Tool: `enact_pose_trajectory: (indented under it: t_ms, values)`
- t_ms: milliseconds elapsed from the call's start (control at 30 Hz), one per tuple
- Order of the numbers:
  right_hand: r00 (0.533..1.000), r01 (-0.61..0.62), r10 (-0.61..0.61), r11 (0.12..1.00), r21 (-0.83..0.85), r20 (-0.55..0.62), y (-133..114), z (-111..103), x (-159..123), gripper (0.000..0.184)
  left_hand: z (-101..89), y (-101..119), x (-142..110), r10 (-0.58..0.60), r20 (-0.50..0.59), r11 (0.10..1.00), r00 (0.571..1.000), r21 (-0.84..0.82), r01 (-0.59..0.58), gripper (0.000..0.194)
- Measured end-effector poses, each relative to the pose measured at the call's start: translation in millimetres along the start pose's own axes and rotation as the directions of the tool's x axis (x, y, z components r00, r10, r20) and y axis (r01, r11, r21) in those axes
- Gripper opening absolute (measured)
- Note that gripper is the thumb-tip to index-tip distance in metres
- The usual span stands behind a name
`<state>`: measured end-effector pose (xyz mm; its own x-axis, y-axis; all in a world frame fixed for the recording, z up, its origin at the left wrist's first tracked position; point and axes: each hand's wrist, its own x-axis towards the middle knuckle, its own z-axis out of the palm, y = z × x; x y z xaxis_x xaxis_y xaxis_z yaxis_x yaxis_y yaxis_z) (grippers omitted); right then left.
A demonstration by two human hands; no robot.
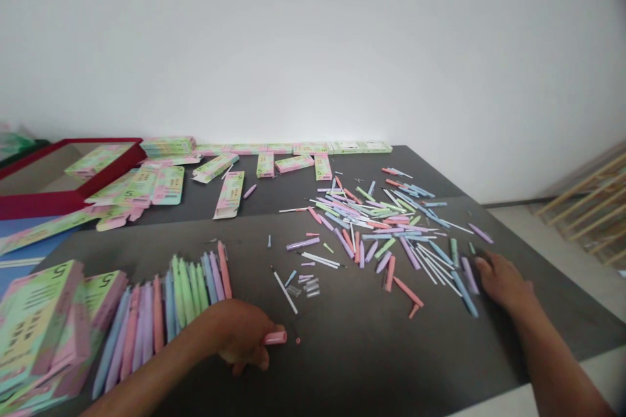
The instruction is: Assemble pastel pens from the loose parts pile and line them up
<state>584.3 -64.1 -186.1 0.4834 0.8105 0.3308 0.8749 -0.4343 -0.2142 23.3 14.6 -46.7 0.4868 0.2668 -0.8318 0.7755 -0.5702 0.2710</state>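
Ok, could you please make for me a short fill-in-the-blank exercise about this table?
The hand that holds a pink pen part is the person's ____ one.
The long barrel nearest to the right hand is coloured ____.
The open tray at the far left has walls coloured ____.
The large digit printed on the stacked boxes at the near left is ____.

Missing words, in order: left; purple; red; 5.

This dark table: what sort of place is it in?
Probably a small workroom: the table holds scattered pen parts, a row of pens and many cardboard boxes.
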Motion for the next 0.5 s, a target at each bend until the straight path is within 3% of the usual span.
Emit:
enact_pose_trajectory:
  t_ms: [133,233,400,500]
  values:
    - [0.989,0.041,-0.042,0.999,0.008,0.145,-23,13,1,0.055,-1.4,1,-1,-0.006,0.017,1.0,1.0,-0.003,0.006,0.028]
    - [0.979,0.088,-0.101,0.993,0.081,0.177,-48,12,3,0.054,-3.5,3,-2,-0.015,0.036,1.0,0.999,0.018,0.014,0.031]
    - [0.977,0.128,-0.155,0.976,0.179,0.146,-67,4,1,0.054,-4.9,4,-2,-0.013,0.038,0.999,0.999,0.044,0.011,0.031]
    - [0.987,0.13,-0.147,0.965,0.226,0.061,-68,-1,-2,0.054,-4.9,4,-2,-0.02,0.045,0.999,0.999,0.042,0.018,0.027]
